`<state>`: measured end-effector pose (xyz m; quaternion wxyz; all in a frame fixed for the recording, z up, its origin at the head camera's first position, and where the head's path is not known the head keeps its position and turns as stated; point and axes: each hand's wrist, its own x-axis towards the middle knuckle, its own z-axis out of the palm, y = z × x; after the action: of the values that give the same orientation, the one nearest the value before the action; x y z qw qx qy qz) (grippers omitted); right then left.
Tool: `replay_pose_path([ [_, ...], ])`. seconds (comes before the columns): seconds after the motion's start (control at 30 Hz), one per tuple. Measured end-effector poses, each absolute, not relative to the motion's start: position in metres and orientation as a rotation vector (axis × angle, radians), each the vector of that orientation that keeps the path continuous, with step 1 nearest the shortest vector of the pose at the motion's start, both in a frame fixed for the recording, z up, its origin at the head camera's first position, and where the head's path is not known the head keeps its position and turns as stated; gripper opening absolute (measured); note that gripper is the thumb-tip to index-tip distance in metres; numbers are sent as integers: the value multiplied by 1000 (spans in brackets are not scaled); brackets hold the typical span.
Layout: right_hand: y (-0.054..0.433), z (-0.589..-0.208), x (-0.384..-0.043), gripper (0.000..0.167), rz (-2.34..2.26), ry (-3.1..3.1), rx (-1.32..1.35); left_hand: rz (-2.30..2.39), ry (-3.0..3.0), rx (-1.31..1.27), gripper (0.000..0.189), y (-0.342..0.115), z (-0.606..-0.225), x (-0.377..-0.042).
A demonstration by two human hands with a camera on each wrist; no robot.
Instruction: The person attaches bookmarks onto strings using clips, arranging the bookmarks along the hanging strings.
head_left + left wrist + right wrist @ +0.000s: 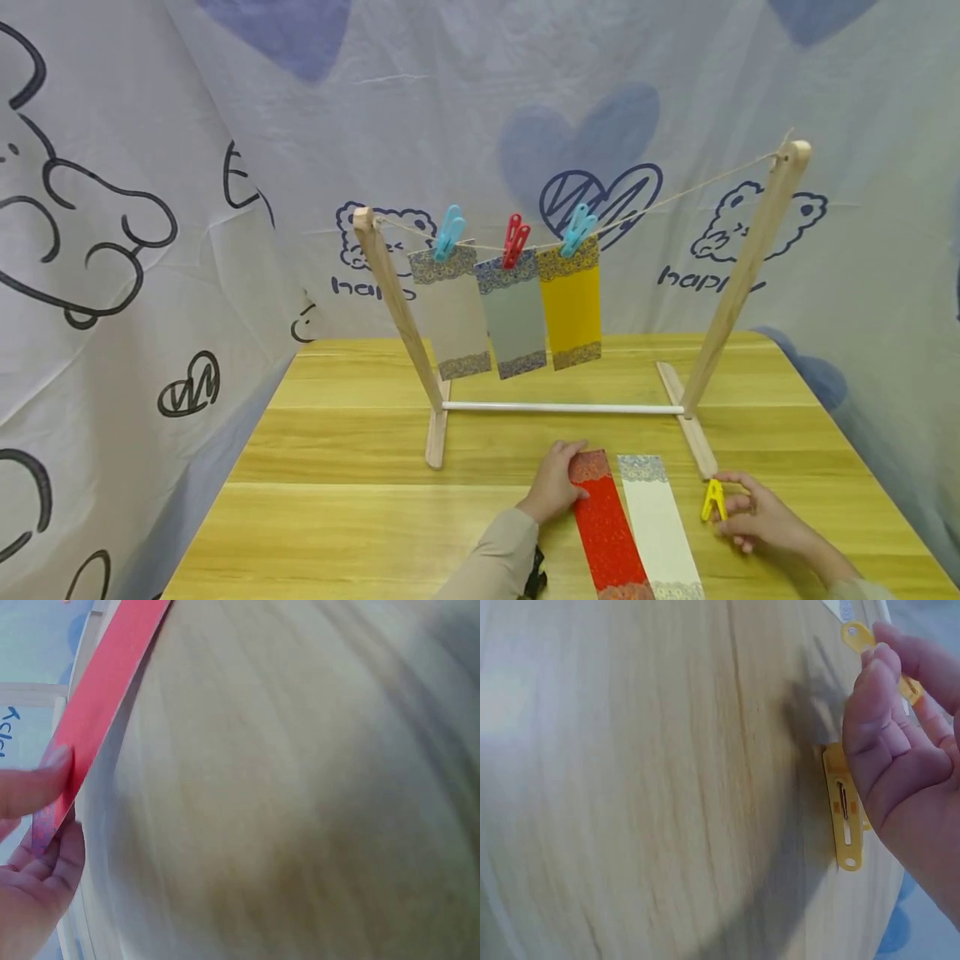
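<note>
My left hand (553,485) grips the far end of a red card (611,533) with patterned ends. In the left wrist view, its thumb lies on the face of the card (97,690) and the fingers are behind. My right hand (768,521) pinches a yellow clothespin (714,500) between thumb and fingers, beside the stand's right foot. The right wrist view shows a second yellow clothespin (843,814) lying on the table under that hand. Between the hands lies a white card (660,525) with grey lace ends, its near end cut off by the frame.
Behind the hands stands a wooden frame with left post (401,312), right post (742,283) and white crossbar (562,407). From its string (690,192) hang cream (453,321), grey-blue (516,325) and yellow (573,304) cards on blue and red clothespins (515,242). A black object (536,575) lies by the left sleeve.
</note>
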<state>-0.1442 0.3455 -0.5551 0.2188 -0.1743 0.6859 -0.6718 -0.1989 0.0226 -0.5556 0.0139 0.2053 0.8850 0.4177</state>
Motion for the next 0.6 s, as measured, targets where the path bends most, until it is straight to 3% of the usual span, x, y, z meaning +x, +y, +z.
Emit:
replay_pose_path([
  [0.17, 345, -555, -145, 53, -1949, 1713, -495, 1531, 2659, 481, 68, 25, -557, -202],
  [0.37, 345, -554, -144, 29, -1987, 1688, -410, 1848, 2335, 256, 66, 26, -551, -203],
  [0.5, 342, -553, -144, 42, -1845, 2000, -340, 1956, 2175, 158, 64, 26, -548, -202],
  [0.6, 340, -551, -143, 40, -1750, 2177, -287, 1993, 2148, 142, 60, 27, -546, -203],
])
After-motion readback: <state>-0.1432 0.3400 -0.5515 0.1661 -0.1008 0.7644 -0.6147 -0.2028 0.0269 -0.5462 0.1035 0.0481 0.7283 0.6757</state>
